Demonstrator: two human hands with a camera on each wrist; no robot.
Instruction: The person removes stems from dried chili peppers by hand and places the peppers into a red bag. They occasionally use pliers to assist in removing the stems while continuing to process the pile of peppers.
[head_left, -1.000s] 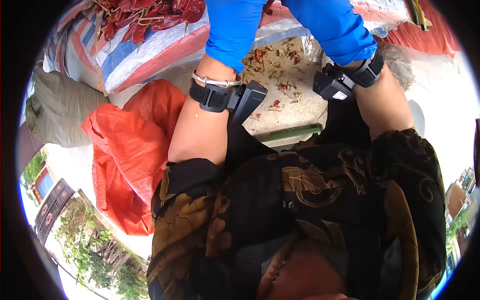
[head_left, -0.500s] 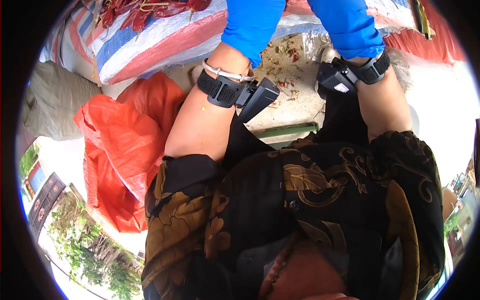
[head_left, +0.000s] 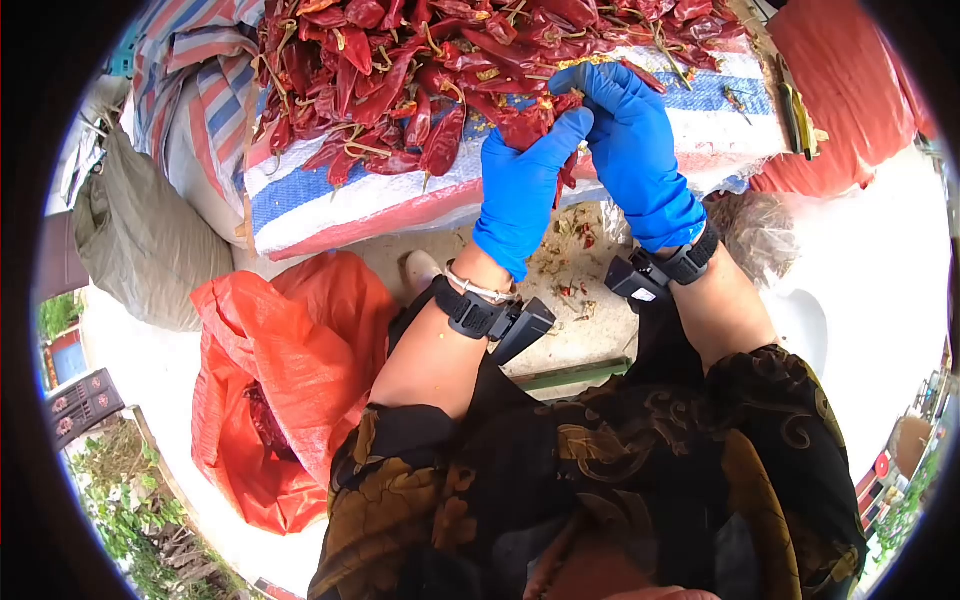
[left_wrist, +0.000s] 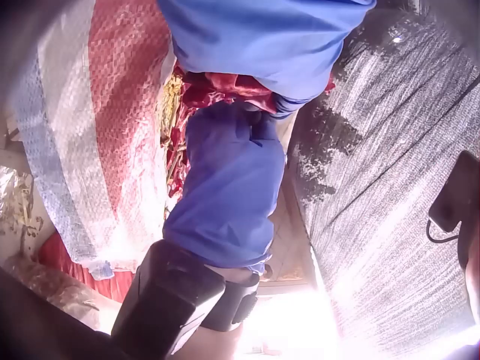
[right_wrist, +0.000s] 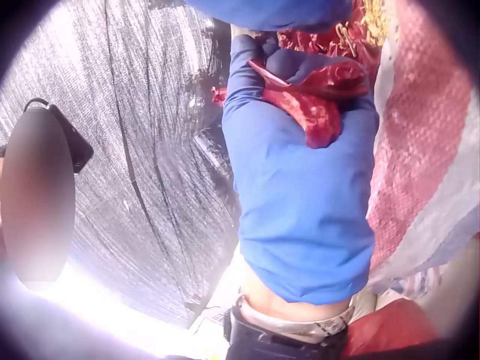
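Observation:
In the head view my blue-gloved left hand point(head_left: 518, 195) holds dried red chilies point(head_left: 528, 128) between thumb and fingers. My right hand point(head_left: 640, 150), also gloved, meets it, its curled fingertips pinching at the upper end of the held chilies. The right wrist view shows the left hand point(right_wrist: 300, 187) from below, with chilies point(right_wrist: 311, 120) lying across its palm and fingers. Seen from the left wrist, the right hand point(left_wrist: 229, 165) has bent fingers close against red chili under the left glove. A large pile of dried chilies point(head_left: 400, 75) lies just beyond both hands.
The pile lies on a striped woven sheet point(head_left: 330, 210). At left are an open red sack point(head_left: 270, 320) with chilies inside and a grey-green sack point(head_left: 150, 230). Another red sack point(head_left: 825, 100) stands at right. Stems and scraps point(head_left: 570, 260) litter the floor between my legs.
The hands, earlier beyond the top edge of the head view, are now drawn back into sight with chilies in them. The view has shifted, showing more of the pile.

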